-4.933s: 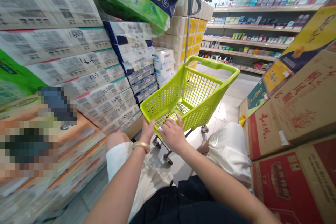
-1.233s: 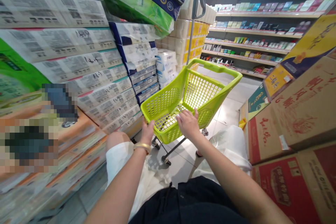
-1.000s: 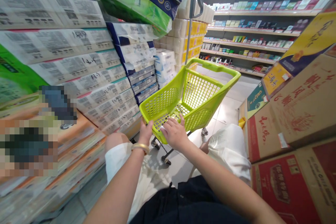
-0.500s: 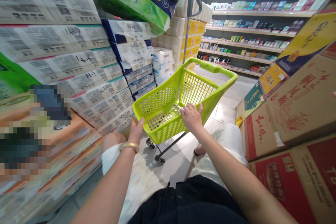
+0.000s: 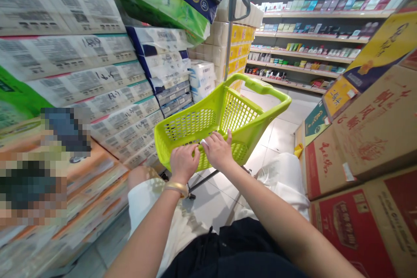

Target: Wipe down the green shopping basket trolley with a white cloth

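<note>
A lime-green plastic shopping cart on wheels stands right in front of me in a shop aisle, and nothing shows inside it. My left hand, with a gold bangle at the wrist, curls over the basket's near rim. Beside it, my right hand also lies on that rim, fingers bent over the edge and touching a small white thing that I cannot make out. My knees in white cloth show below the cart.
Stacked packs of tissue and toilet paper wall the left side. Cardboard cartons are piled on the right. A metal pole with a black handle rises behind the cart. Shelves of small boxed goods run across the far end of the tiled aisle.
The cart has come closer and swung left. My left hand moved from the basket's left corner onto the near rim, and my right hand slid left to meet it.
</note>
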The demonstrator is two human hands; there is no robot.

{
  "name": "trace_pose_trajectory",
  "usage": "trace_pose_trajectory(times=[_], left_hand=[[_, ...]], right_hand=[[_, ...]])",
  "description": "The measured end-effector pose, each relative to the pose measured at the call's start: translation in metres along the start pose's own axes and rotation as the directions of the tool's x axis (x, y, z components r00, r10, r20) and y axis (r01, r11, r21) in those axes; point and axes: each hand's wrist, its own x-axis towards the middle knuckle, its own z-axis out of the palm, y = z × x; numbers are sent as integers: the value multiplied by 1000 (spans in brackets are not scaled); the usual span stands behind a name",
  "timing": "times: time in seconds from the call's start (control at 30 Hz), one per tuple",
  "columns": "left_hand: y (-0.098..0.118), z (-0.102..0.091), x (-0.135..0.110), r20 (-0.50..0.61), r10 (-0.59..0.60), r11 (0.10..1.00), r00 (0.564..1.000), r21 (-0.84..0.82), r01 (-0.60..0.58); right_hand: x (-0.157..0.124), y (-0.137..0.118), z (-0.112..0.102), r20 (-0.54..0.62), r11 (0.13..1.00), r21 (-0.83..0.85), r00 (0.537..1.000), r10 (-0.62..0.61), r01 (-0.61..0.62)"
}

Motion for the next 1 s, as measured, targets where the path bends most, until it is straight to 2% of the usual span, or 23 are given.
trace_pose_trajectory(times=[0.2, 0.47, 0.57, 0.67, 0.77, 0.87, 0.93, 1.0], left_hand=[[-15, -4, -11, -33, 49, 998, 998, 34, -48], [-17, 0, -19, -97, 36, 997, 995, 71, -29], [-13, 2, -21, -100, 23, 998, 995, 59, -18], [-10, 3, -22, -102, 25, 998, 994, 60, -19], [-10, 4, -22, -100, 36, 998, 994, 63, -30], [-12, 4, -22, -99, 47, 997, 994, 71, -41], [-14, 3, -22, -99, 57, 995, 993, 84, -49], [-14, 3, -23, -98, 68, 994, 993, 97, -58]], right_hand=[[-3, 8, -3, -50, 1000, -17, 998, -27, 26], [9, 72, -44, -177, 986, -107, 979, 106, -126], [11, 81, -48, -260, 974, -103, 951, 170, -202], [8, 66, -37, -265, 975, -77, 947, 181, -208], [0, 36, -21, -164, 993, -48, 981, 103, -112], [-6, 8, -8, -92, 999, -8, 995, 42, -43], [-7, 0, -5, -76, 1000, 6, 997, 20, -20], [-6, 2, -6, -68, 1000, -1, 998, -4, 4]])
